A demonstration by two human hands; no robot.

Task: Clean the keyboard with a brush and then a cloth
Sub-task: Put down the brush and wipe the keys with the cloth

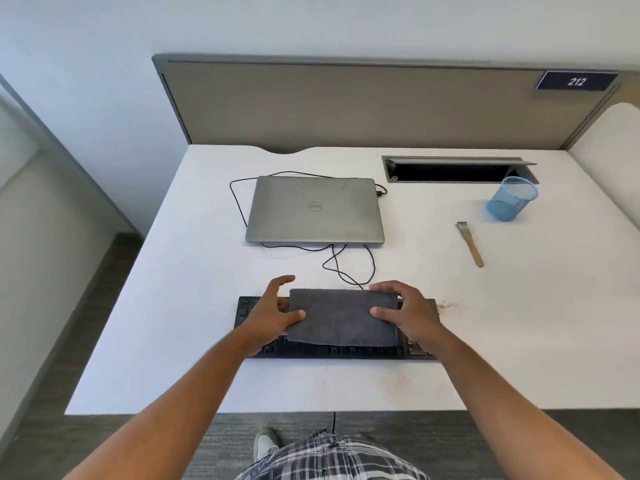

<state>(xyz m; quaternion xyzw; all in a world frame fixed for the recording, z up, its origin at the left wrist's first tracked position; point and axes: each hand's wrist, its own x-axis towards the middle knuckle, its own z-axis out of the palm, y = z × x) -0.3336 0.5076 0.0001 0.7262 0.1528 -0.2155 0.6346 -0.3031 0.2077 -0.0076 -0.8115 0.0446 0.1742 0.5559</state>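
We see the black keyboard lying near the front edge of the white desk, its middle covered by a flat grey cloth. The left hand pinches the cloth's left edge, thumb on top and the other fingers spread and raised, while the right hand grips the right edge with thumb on top and fingers curled over the far corner. Farther out we note the brush lying well to the right, near a blue mesh cup, and a closed laptop behind the keyboard.
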